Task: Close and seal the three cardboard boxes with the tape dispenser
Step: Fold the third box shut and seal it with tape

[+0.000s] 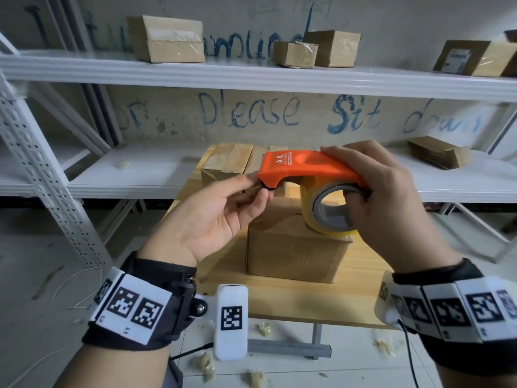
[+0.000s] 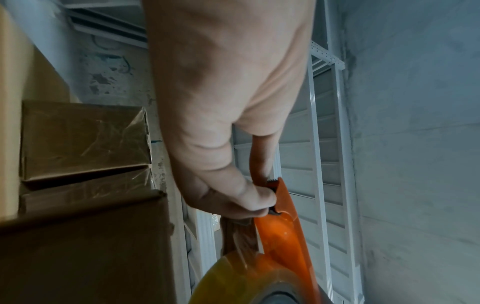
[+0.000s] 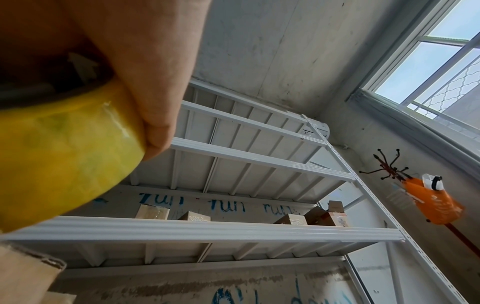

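My right hand (image 1: 363,191) grips the orange tape dispenser (image 1: 305,168) above the table, fingers over its top and thumb inside the yellow tape roll (image 1: 316,219). My left hand (image 1: 261,187) pinches the tape end under the dispenser's toothed front; in the left wrist view its fingertips (image 2: 259,199) press against the dispenser (image 2: 283,228). Directly below stands a plain cardboard box (image 1: 293,253) with its flaps down. Behind it sit two boxes, one (image 1: 226,163) and the other (image 1: 261,156), both with shiny tape on top. The tape roll (image 3: 64,156) fills the left of the right wrist view.
The boxes stand on a small wooden table (image 1: 307,301) pushed against white metal shelving (image 1: 251,77). Several other boxes rest on the upper shelf, and a flattened one (image 1: 436,154) lies on the lower right. Crumpled tape scraps (image 1: 204,365) litter the floor.
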Demonstrator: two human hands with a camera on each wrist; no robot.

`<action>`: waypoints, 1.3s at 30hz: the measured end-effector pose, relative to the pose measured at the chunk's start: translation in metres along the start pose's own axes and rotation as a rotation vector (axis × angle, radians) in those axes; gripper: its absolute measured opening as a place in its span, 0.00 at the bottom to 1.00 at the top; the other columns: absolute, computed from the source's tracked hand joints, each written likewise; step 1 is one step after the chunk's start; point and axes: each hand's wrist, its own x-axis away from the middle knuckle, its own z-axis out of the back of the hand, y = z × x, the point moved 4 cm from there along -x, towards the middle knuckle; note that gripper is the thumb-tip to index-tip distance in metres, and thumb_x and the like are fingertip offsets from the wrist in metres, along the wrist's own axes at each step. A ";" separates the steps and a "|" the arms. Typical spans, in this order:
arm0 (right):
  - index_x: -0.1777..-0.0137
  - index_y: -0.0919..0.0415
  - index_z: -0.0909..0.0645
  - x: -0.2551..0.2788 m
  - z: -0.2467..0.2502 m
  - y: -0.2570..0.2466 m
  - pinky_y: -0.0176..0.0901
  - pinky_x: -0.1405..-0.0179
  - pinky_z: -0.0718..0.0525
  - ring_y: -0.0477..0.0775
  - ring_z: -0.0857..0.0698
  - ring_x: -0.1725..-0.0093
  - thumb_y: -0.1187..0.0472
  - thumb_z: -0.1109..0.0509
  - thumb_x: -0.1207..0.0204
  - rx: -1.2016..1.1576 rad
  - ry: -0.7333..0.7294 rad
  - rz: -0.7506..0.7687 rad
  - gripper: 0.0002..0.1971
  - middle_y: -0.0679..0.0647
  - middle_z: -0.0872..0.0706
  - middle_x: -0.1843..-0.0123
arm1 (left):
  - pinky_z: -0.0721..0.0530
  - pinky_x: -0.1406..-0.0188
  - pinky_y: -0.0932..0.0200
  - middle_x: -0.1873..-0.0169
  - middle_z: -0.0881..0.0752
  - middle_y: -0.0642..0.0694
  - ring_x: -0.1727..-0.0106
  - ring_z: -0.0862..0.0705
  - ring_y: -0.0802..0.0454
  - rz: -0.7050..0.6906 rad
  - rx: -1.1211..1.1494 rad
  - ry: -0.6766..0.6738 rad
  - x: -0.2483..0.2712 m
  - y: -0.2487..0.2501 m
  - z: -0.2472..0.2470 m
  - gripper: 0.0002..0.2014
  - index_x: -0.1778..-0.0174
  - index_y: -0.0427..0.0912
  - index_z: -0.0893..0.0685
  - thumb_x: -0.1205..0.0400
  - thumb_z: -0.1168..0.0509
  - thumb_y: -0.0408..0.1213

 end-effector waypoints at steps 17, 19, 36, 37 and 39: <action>0.27 0.59 0.19 0.000 -0.001 -0.001 0.26 0.37 0.26 0.51 0.20 0.38 0.84 0.35 0.35 0.020 -0.007 0.007 0.36 0.54 0.19 0.36 | 0.19 0.75 0.73 0.66 0.16 0.41 0.70 0.20 0.56 0.019 -0.072 0.130 0.000 -0.002 0.002 0.07 0.57 0.32 0.11 0.19 0.34 0.25; 0.27 0.60 0.19 0.000 -0.001 -0.002 0.25 0.37 0.26 0.51 0.20 0.38 0.85 0.35 0.35 0.017 -0.007 0.007 0.37 0.54 0.19 0.36 | 0.22 0.77 0.73 0.67 0.17 0.42 0.70 0.22 0.57 0.032 -0.078 0.128 0.000 -0.003 0.001 0.04 0.52 0.33 0.15 0.17 0.36 0.25; 0.27 0.61 0.18 0.000 -0.002 -0.003 0.28 0.38 0.24 0.51 0.20 0.39 0.85 0.36 0.36 0.011 -0.003 0.028 0.36 0.55 0.18 0.37 | 0.14 0.67 0.67 0.59 0.11 0.37 0.59 0.15 0.49 0.051 -0.038 0.010 0.001 -0.001 -0.002 0.09 0.46 0.30 0.15 0.14 0.40 0.25; 0.27 0.61 0.18 0.000 -0.002 -0.003 0.27 0.38 0.25 0.51 0.20 0.39 0.85 0.36 0.36 0.012 -0.003 0.029 0.36 0.55 0.18 0.37 | 0.14 0.67 0.67 0.61 0.11 0.37 0.59 0.15 0.50 0.040 -0.042 0.019 0.000 -0.001 -0.001 0.08 0.47 0.29 0.15 0.14 0.40 0.24; 0.27 0.61 0.18 0.000 -0.002 -0.004 0.26 0.39 0.25 0.51 0.19 0.39 0.85 0.36 0.35 0.015 -0.004 0.031 0.36 0.55 0.18 0.37 | 0.14 0.67 0.68 0.63 0.11 0.37 0.62 0.13 0.51 0.010 -0.066 0.035 -0.002 -0.001 0.001 0.08 0.49 0.28 0.15 0.15 0.40 0.22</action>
